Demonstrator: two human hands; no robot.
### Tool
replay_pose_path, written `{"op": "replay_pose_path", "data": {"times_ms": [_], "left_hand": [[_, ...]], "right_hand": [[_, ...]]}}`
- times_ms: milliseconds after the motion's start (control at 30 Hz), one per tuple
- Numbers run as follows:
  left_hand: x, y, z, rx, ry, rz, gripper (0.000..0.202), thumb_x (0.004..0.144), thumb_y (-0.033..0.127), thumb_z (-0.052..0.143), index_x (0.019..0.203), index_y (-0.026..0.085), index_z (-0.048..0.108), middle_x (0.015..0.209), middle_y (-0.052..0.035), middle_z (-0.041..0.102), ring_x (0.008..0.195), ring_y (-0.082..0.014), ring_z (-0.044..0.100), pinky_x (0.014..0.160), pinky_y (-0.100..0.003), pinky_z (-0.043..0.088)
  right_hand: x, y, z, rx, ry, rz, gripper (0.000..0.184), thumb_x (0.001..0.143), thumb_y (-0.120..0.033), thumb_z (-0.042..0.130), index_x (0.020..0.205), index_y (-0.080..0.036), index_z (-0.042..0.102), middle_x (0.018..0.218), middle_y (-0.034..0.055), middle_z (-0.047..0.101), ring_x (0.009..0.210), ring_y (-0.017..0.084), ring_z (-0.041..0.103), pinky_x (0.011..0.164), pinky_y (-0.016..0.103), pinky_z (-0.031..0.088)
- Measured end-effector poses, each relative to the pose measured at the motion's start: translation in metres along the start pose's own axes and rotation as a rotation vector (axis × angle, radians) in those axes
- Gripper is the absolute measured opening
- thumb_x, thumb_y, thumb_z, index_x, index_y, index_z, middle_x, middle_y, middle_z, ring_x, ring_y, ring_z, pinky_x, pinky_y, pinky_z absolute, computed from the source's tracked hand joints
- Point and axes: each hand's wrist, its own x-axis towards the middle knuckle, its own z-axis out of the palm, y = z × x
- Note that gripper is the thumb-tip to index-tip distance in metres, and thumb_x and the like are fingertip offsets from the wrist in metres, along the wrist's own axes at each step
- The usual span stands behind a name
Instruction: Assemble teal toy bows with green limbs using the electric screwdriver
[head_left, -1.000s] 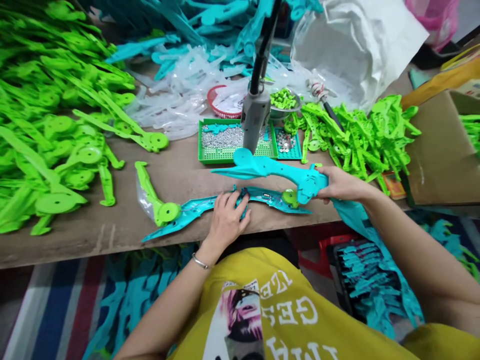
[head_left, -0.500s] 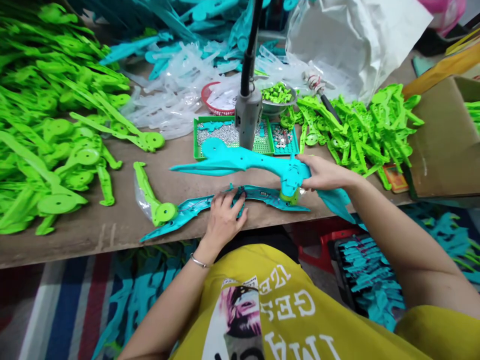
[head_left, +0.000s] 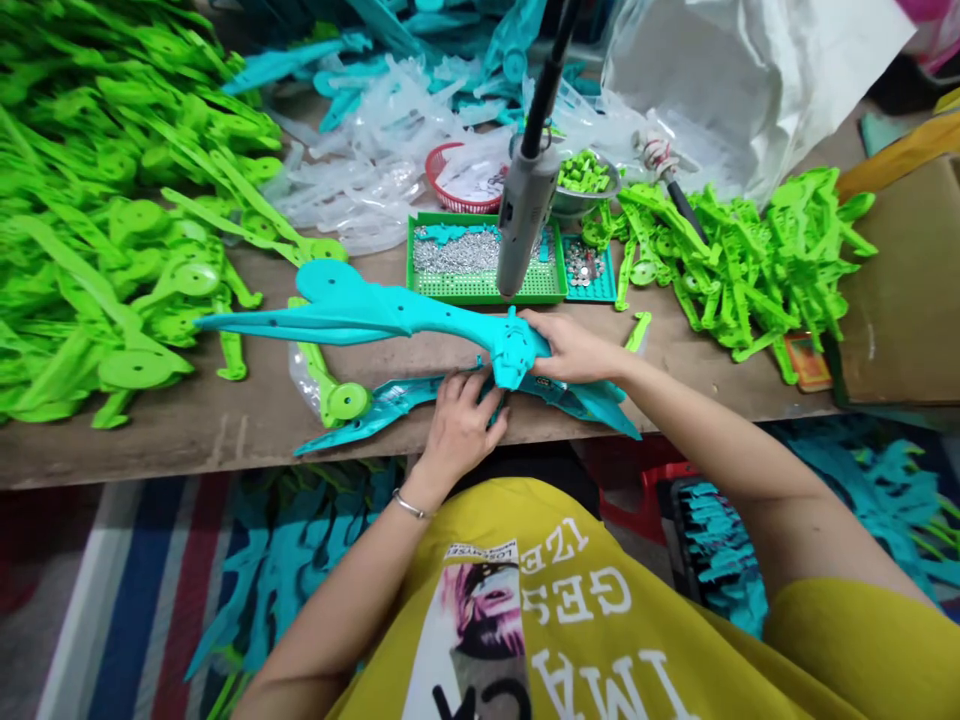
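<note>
While the left hand (head_left: 461, 415), its grip unclear, rests on the lower turquoise shell (head_left: 401, 399) on the counter (head_left: 150, 450), the right hand (head_left: 574, 348) — clasping the upper shell (head_left: 427, 316) — has carried it leftward, seemingly nearer alignment.

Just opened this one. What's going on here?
A person is working at a table with a pair of long turquoise plastic pieces. The right hand grips the upper turquoise piece, holding it partly in front of the lower turquoise piece, which lies on the table with the left hand on its middle. A green round-ended part sits by its left end. A gray tool hangs in front of the green tray.
</note>
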Motion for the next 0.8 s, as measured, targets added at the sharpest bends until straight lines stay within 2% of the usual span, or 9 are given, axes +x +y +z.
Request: {"op": "replay_pose_path", "data": {"times_ms": [167, 433, 567, 667, 800], "left_hand": [[0.0, -0.001, 0.001, 0.0, 0.011, 0.011, 0.026, 0.095, 0.029, 0.057, 0.114, 0.018, 0.071, 0.126, -0.0165, 0.061, 0.118, -0.0332, 0.05, 0.105, -0.052, 0.043], [-0.005, 0.001, 0.007, 0.05, 0.028, 0.008, 0.028, 0.097, 0.031, 0.055, 0.115, 0.017, 0.071, 0.11, -0.0158, 0.064, 0.113, -0.0339, 0.052, 0.103, -0.053, 0.044], [-0.009, 0.005, 0.009, 0.064, 0.027, -0.022, 0.03, 0.099, 0.035, 0.053, 0.116, 0.016, 0.07, 0.113, -0.0168, 0.064, 0.114, -0.0336, 0.053, 0.101, -0.051, 0.045], [-0.013, 0.009, 0.011, 0.036, 0.001, -0.066, 0.031, 0.097, 0.037, 0.056, 0.117, 0.017, 0.07, 0.119, -0.0169, 0.064, 0.121, -0.0343, 0.052, 0.103, -0.052, 0.043], [-0.018, 0.014, 0.014, -0.037, -0.064, -0.095, 0.029, 0.095, 0.039, 0.062, 0.108, 0.017, 0.074, 0.109, -0.0135, 0.069, 0.117, -0.0319, 0.057, 0.108, -0.053, 0.039]], "right_hand": [[0.004, -0.001, 0.002, -0.095, -0.002, 0.023, 0.034, 0.077, -0.026, 0.059, 0.109, -0.015, 0.057, 0.097, 0.0072, 0.068, 0.082, 0.02, 0.06, 0.075, 0.03, 0.044], [0.002, -0.006, 0.021, -0.22, -0.028, 0.017, 0.054, 0.078, -0.022, 0.055, 0.13, -0.01, 0.052, 0.114, 0.0156, 0.07, 0.098, 0.028, 0.066, 0.085, 0.036, 0.048], [0.001, -0.003, 0.028, -0.224, 0.004, 0.002, 0.061, 0.072, -0.019, 0.055, 0.133, -0.011, 0.049, 0.124, 0.0177, 0.067, 0.106, 0.03, 0.066, 0.09, 0.039, 0.048], [0.001, 0.0, 0.029, -0.201, -0.012, -0.059, 0.055, 0.071, -0.02, 0.058, 0.125, -0.012, 0.056, 0.115, 0.0152, 0.069, 0.101, 0.029, 0.066, 0.089, 0.039, 0.05], [0.0, 0.008, 0.035, -0.217, -0.032, -0.127, 0.049, 0.072, -0.02, 0.06, 0.12, -0.013, 0.063, 0.1, 0.0122, 0.066, 0.096, 0.029, 0.064, 0.087, 0.041, 0.052]]}}
